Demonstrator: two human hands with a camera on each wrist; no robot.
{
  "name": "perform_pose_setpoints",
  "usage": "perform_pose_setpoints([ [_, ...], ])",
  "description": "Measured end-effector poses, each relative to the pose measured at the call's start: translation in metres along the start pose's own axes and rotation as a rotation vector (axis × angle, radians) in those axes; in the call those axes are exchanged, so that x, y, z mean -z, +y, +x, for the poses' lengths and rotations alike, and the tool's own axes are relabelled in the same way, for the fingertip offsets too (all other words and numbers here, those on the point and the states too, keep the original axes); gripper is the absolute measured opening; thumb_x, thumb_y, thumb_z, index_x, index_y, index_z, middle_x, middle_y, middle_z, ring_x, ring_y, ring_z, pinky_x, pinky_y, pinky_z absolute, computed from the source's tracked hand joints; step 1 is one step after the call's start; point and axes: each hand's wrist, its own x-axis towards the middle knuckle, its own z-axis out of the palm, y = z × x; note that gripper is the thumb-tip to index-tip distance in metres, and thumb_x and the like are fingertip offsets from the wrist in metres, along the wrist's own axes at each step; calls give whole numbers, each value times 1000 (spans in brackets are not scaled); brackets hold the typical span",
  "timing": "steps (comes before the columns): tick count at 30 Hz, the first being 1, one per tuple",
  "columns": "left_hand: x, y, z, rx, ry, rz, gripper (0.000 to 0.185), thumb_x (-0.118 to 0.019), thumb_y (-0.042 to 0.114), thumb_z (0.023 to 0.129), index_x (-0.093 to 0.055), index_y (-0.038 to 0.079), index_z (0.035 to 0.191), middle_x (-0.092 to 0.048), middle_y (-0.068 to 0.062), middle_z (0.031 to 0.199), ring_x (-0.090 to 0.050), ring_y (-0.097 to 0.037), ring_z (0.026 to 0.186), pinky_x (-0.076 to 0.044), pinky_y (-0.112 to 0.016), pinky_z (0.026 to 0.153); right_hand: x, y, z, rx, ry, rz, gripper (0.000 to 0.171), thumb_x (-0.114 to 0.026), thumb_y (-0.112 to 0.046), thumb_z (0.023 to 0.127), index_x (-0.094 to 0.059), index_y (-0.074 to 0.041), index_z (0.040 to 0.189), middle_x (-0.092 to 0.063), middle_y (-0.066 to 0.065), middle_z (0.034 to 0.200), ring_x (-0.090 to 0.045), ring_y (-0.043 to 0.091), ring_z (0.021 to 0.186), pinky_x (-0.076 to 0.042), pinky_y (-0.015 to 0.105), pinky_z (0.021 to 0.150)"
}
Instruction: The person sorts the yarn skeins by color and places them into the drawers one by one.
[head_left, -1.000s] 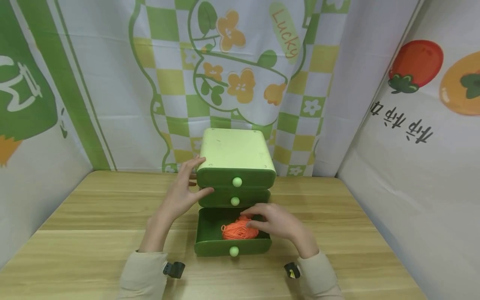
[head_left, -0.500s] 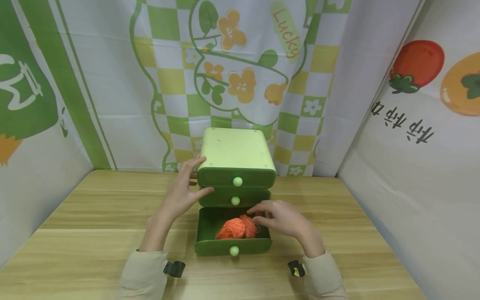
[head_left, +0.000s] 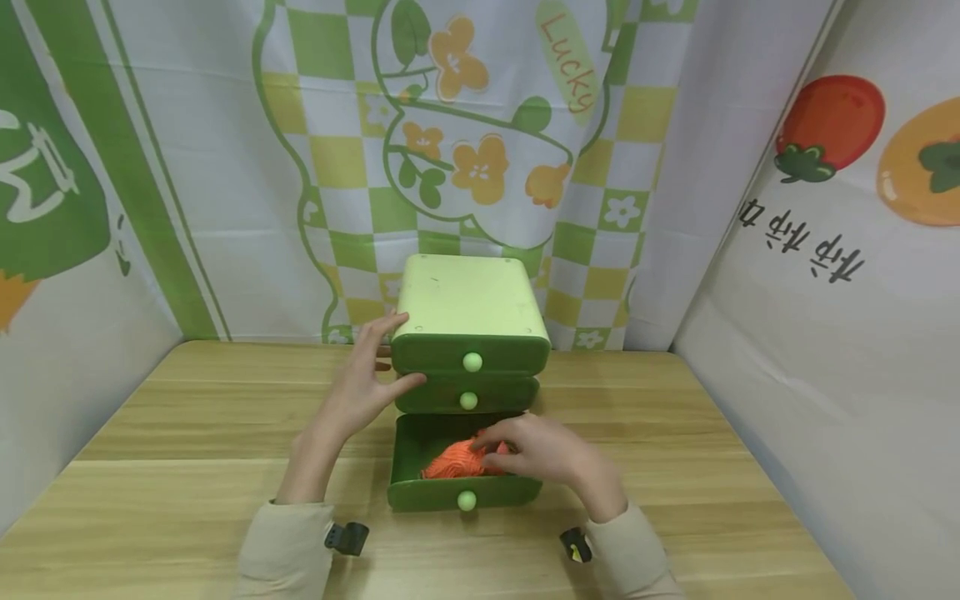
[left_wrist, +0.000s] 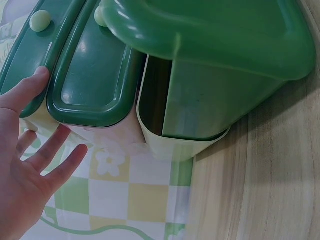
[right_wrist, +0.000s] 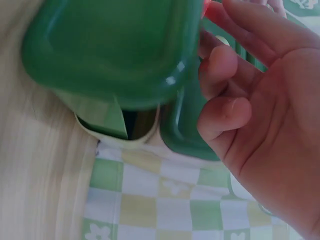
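A small chest of drawers [head_left: 469, 293] with a pale green body and dark green fronts stands on the table. Its bottom drawer [head_left: 427, 495] is pulled out and bears orange yarn [head_left: 452, 460] in a loose bundle. My left hand [head_left: 358, 387] rests against the chest's left side, thumb at the edge of the drawer fronts. The left wrist view shows that hand [left_wrist: 25, 170] with its fingers spread. My right hand [head_left: 551, 452] reaches into the drawer from the right, thumb and forefinger bent about the yarn and partly covering it. In the right wrist view, the other fingers [right_wrist: 225, 117] are curled.
The middle drawer [head_left: 420, 395] and top drawer [head_left: 427, 355] are closed, each with a round pale knob. A wooden table [head_left: 187, 467] lies beneath, backed by a checked, flowered cloth [head_left: 337, 167]. Printed cloths also hang at both sides.
My right hand drew back slightly off the yarn, then came forward and left onto it again. The yarn has turned and shifted left in the drawer. My left hand stays in place.
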Motion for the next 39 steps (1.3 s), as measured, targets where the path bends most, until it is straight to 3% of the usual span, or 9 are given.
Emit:
perform_pose_setpoints([
  [7,0,0,1,5,-5,-5,88,-82,27,83,-29,37,153,-23,-3,163,-57,-33,113,-52,-53,93,-7,-4,4,13,6,-50,26,-64,-30,98,-71,-23,121,-72,-11,115,-64,0,94,-53,24,82],
  [12,0,0,0,6,-4,0,88,-82,27,83,-29,37,153,-24,-4,162,-58,-33,113,-53,-52,92,-3,-7,1,4,48,-54,25,-64,-32,98,-72,-24,120,-72,-11,114,-61,-3,82,-50,20,73],
  [27,2,0,-2,28,-7,3,89,-82,31,83,-27,41,152,-22,-1,163,-57,-34,115,-53,-52,90,4,-26,1,140,21,-42,20,-64,-31,98,-74,-23,114,-71,-16,99,-55,-6,75,-46,13,70],
  [33,2,1,-1,34,-16,-6,89,-81,33,83,-27,41,152,-21,-1,163,-57,-36,114,-53,-53,90,2,-31,-1,133,-99,60,21,-65,-31,97,-74,-22,114,-71,-16,103,-60,-5,80,-49,13,74],
  [39,1,1,0,30,-14,-6,89,-82,30,83,-28,41,152,-21,-1,163,-58,-35,113,-53,-54,90,-2,-35,-4,-16,-261,220,28,-63,-33,98,-70,-26,125,-73,-10,94,-62,11,45,-53,19,66],
])
